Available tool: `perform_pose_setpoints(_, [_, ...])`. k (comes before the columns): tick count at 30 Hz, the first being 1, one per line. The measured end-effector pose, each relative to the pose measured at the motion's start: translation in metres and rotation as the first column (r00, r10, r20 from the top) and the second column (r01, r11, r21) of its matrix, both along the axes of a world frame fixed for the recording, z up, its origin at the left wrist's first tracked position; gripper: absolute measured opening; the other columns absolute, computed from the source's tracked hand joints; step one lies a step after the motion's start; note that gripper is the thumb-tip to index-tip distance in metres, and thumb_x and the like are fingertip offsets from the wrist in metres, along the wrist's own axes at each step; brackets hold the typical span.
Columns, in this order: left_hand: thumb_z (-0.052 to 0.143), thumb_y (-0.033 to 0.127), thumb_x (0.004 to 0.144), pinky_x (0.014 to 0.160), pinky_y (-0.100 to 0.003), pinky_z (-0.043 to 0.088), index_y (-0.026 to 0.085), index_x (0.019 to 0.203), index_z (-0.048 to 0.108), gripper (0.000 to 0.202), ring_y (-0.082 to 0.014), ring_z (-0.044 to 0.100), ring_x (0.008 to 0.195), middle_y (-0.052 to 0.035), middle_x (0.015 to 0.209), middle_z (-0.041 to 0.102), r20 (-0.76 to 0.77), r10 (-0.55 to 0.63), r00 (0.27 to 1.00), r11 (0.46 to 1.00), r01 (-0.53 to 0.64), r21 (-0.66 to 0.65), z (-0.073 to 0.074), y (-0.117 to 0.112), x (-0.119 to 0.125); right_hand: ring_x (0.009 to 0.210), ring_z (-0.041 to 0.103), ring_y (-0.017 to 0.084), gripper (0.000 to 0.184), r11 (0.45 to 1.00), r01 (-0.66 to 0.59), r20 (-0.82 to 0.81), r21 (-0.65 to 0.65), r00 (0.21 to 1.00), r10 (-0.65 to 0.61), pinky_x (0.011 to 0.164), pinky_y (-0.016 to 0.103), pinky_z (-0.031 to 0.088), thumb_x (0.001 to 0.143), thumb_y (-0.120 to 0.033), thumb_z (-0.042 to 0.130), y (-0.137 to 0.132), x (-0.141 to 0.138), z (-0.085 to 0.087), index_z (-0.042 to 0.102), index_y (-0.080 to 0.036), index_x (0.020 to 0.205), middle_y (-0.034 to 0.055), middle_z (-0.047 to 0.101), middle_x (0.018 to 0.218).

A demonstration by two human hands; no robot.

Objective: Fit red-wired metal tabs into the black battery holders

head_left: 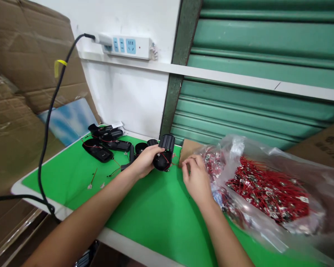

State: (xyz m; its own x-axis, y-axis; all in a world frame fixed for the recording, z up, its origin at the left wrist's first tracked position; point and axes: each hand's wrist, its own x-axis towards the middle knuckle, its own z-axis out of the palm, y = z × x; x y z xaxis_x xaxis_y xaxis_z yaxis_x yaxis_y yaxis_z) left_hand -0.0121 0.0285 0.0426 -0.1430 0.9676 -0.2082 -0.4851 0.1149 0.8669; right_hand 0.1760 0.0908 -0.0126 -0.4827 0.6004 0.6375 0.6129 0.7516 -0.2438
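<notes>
My left hand (146, 160) is wrapped around a black plastic housing (164, 152) that rests on the green table top (153, 211). A thin red wire runs across the housing. My right hand (196, 177) lies just to its right, fingers pinched together at the mouth of a clear plastic bag (269, 189) full of red wires with metal terminals. What the right fingers pinch is too small to make out. More black housing parts (104, 142) with red wires lie at the table's far left.
A white power strip (126, 46) hangs on the wall, its black cable (48, 122) dropping over the table's left edge. Cardboard boxes (19, 74) stack at left, a green shutter (256, 74) stands behind. Loose wires (93, 181) lie on the table.
</notes>
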Motion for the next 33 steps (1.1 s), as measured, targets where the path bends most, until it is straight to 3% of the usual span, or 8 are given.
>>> perform_pose_setpoints(4, [0.057, 0.021, 0.084, 0.059, -0.03, 0.058, 0.008, 0.094, 0.068, 0.02, -0.022, 0.073, 0.067, -0.0152, 0.086, 0.076, 0.004, -0.055, 0.998, 0.998, 0.055, -0.043, -0.003, 0.0, 0.0, 0.095, 0.063, 0.025, 0.013, 0.999, -0.032, -0.101, 0.021, 0.994, 0.033, 0.083, 0.037, 0.051, 0.1, -0.022, 0.051, 0.001, 0.007, 0.009, 0.06, -0.019, 0.091, 0.0114, 0.059, 0.105])
perform_pose_setpoints(22, [0.056, 0.021, 0.09, 0.067, -0.032, 0.06, 0.009, 0.094, 0.071, 0.02, -0.0208, 0.073, 0.072, -0.0144, 0.087, 0.078, 0.043, -0.085, 0.995, 0.987, 0.09, -0.131, -0.003, -0.003, 0.003, 0.093, 0.064, 0.026, 0.013, 0.997, -0.065, -0.056, 0.038, 0.996, 0.067, 0.082, 0.041, 0.053, 0.1, -0.02, 0.051, -0.001, 0.008, 0.014, 0.06, -0.018, 0.091, 0.0118, 0.059, 0.106])
perform_pose_setpoints(27, [0.046, 0.019, 0.096, 0.064, -0.03, 0.059, 0.004, 0.105, 0.071, 0.031, -0.0197, 0.072, 0.07, -0.0159, 0.086, 0.078, 0.129, -0.068, 0.989, 0.98, 0.09, -0.178, 0.006, -0.005, 0.003, 0.096, 0.065, 0.023, 0.01, 0.977, -0.165, -0.309, -0.132, 0.944, 0.118, 0.082, 0.038, 0.055, 0.098, -0.03, 0.061, -0.006, 0.006, 0.019, 0.062, -0.021, 0.101, 0.0088, 0.06, 0.107])
perform_pose_setpoints(29, [0.042, 0.019, 0.098, 0.063, -0.029, 0.059, 0.003, 0.115, 0.069, 0.037, -0.0195, 0.073, 0.071, -0.0163, 0.088, 0.078, 0.201, -0.075, 0.977, 0.976, 0.113, -0.185, 0.01, -0.006, 0.003, 0.093, 0.065, 0.022, 0.029, 0.945, -0.24, -0.425, -0.222, 0.896, 0.128, 0.075, 0.034, 0.056, 0.09, -0.034, 0.072, -0.009, 0.004, 0.021, 0.06, -0.022, 0.114, 0.0075, 0.061, 0.109])
perform_pose_setpoints(31, [0.039, 0.02, 0.099, 0.061, -0.028, 0.059, 0.002, 0.122, 0.067, 0.041, -0.0193, 0.073, 0.071, -0.0169, 0.088, 0.078, 0.263, -0.099, 0.96, 0.971, 0.15, -0.184, 0.012, -0.008, 0.002, 0.089, 0.065, 0.02, 0.041, 0.921, -0.299, -0.45, -0.251, 0.878, 0.163, 0.072, 0.032, 0.057, 0.085, -0.03, 0.076, -0.011, 0.002, 0.022, 0.059, -0.023, 0.122, 0.0062, 0.063, 0.11])
perform_pose_setpoints(33, [0.037, 0.021, 0.099, 0.059, -0.028, 0.059, 0.0, 0.125, 0.065, 0.044, -0.0197, 0.073, 0.069, -0.0174, 0.086, 0.078, 0.297, -0.128, 0.946, 0.962, 0.191, -0.193, 0.012, -0.008, 0.002, 0.088, 0.066, 0.019, 0.033, 0.919, -0.332, -0.432, -0.213, 0.876, 0.217, 0.074, 0.032, 0.056, 0.087, -0.021, 0.071, -0.011, 0.001, 0.023, 0.063, -0.024, 0.12, 0.0051, 0.066, 0.109])
